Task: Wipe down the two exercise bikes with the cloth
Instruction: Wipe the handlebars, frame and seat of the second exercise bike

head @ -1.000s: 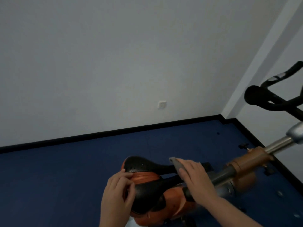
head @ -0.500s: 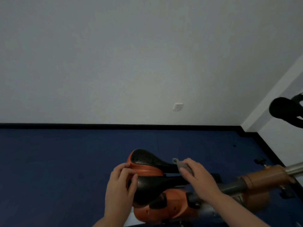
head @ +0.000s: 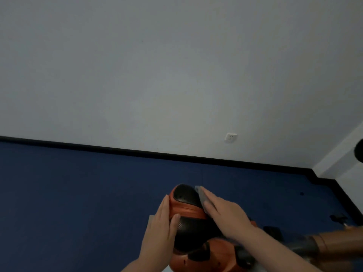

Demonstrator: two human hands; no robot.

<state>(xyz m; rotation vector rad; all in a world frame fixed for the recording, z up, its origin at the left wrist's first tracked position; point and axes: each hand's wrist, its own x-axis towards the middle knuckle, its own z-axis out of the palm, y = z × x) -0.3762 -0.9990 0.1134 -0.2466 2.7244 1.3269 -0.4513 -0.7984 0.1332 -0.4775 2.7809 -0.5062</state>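
While the right hand (head: 225, 214) presses the cloth (head: 201, 195) under flat fingers, the left hand (head: 163, 222) cups the seat (head: 185, 195); most wiping looks left.

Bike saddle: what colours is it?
Black perforated pads with orange trim on the saddle, clearest in the head view.
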